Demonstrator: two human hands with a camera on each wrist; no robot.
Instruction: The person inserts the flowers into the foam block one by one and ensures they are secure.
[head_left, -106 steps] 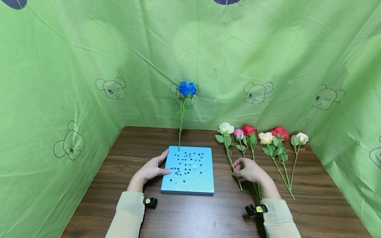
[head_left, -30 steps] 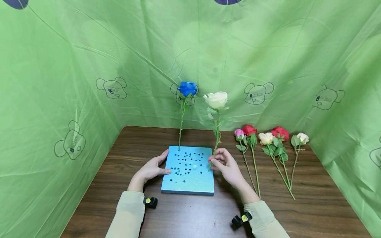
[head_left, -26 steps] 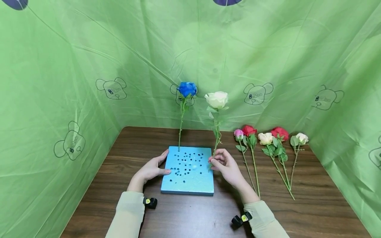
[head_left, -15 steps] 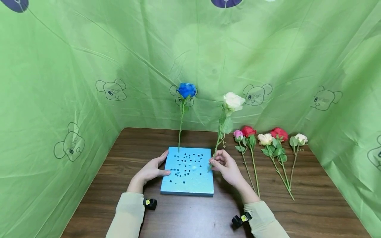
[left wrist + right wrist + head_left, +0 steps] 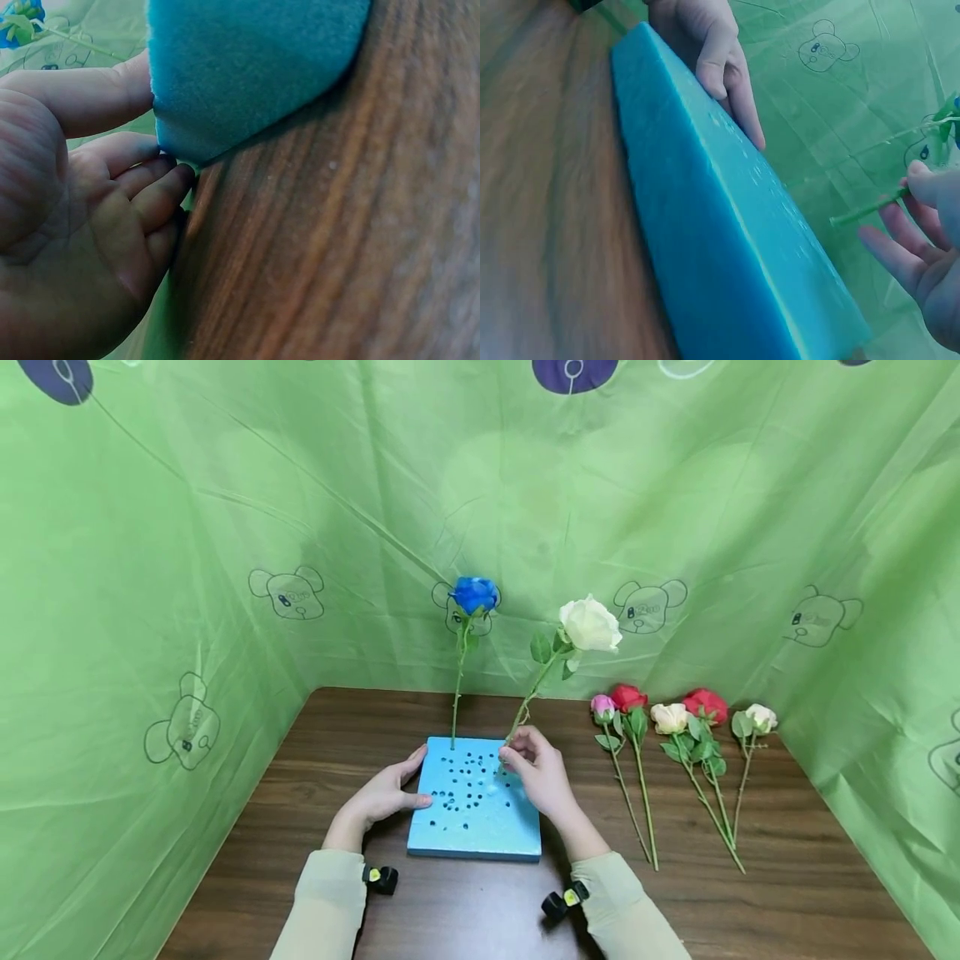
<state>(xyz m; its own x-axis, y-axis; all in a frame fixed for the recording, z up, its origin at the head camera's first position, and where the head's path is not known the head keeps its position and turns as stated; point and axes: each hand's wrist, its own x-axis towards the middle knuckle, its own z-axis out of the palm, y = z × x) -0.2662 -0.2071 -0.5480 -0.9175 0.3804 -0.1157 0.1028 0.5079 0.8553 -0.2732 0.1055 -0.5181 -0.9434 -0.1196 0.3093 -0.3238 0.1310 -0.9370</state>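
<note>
The right hand (image 5: 538,772) has its grip on the stem of a white rose (image 5: 590,625), pinching it between thumb and fingers near the lower end. This rose is held above the back right part of a blue foam block (image 5: 480,839), tilted so that its bloom leans toward the worktop's right edge; the right wrist view shows the stem's tip apart from the block. The left hand (image 5: 382,792) touches the block's left side with relaxed fingers, its thumb lying on the hole-dotted top face. A blue rose (image 5: 475,596) stands upright in the block, close to its rear edge. Toward the back right corner of the worktop (image 5: 465,918) lie a pink rose (image 5: 602,707), a red rose (image 5: 628,697), a cream rose (image 5: 670,718), a second red rose (image 5: 705,703) and a smaller white rose (image 5: 762,718), their stems pointing toward the front edge. A green curtain (image 5: 525,485) hangs behind the rear edge.
</note>
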